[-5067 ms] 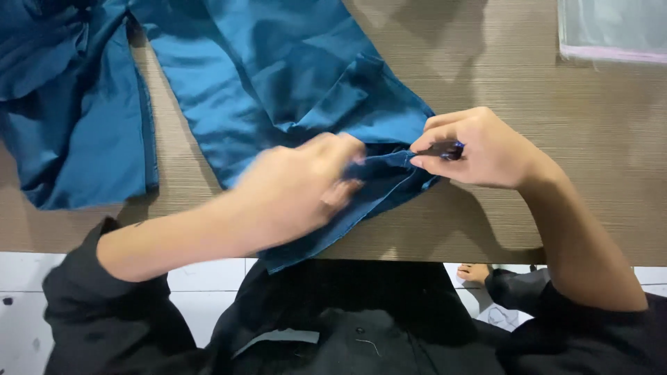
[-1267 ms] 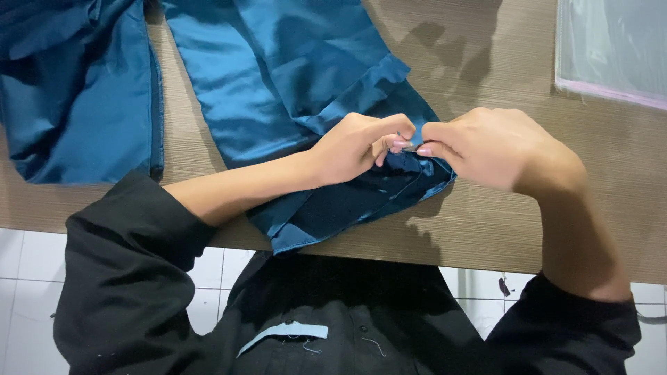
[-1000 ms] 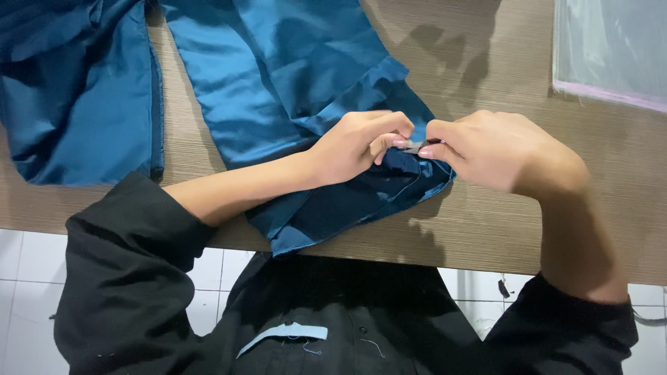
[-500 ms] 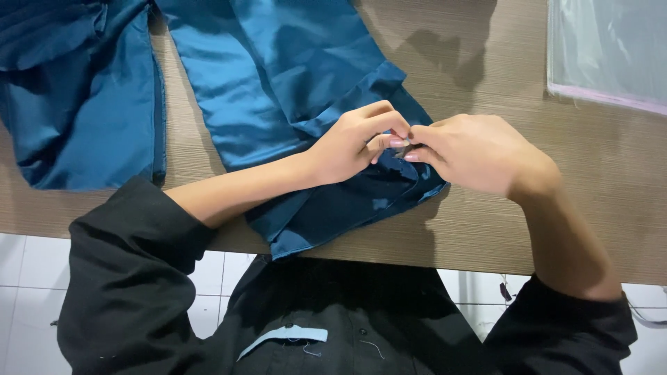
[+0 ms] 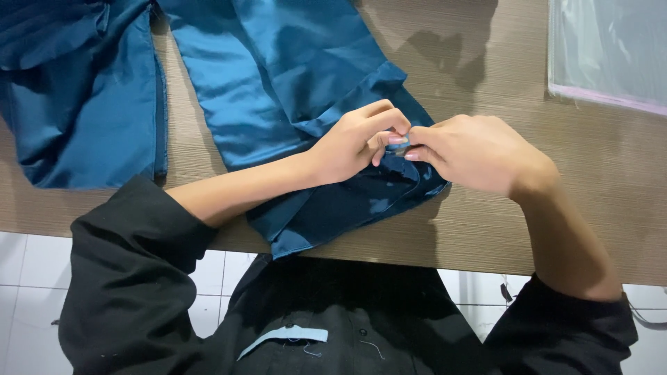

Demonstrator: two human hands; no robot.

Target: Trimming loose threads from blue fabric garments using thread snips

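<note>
A shiny teal-blue garment [image 5: 278, 76] lies spread over a wooden table [image 5: 486, 229]. One sleeve runs toward me, and its cuff [image 5: 347, 212] hangs slightly over the near edge. My left hand [image 5: 358, 139] and my right hand [image 5: 479, 153] meet fingertip to fingertip over the cuff. Both pinch the fabric at the same small spot. What sits between the fingertips is too small to make out. Black sleeves cover both my forearms partway.
Another part of the blue garment [image 5: 76, 104] is bunched at the far left of the table. A clear plastic bag [image 5: 611, 48] with a pink edge lies at the far right. White floor tiles [image 5: 21, 278] show below the table edge.
Five seconds ago my hands sat lower on the cuff, the left one blurred in motion. Since then they have drawn together, and they have shifted slightly left in the last half second.
</note>
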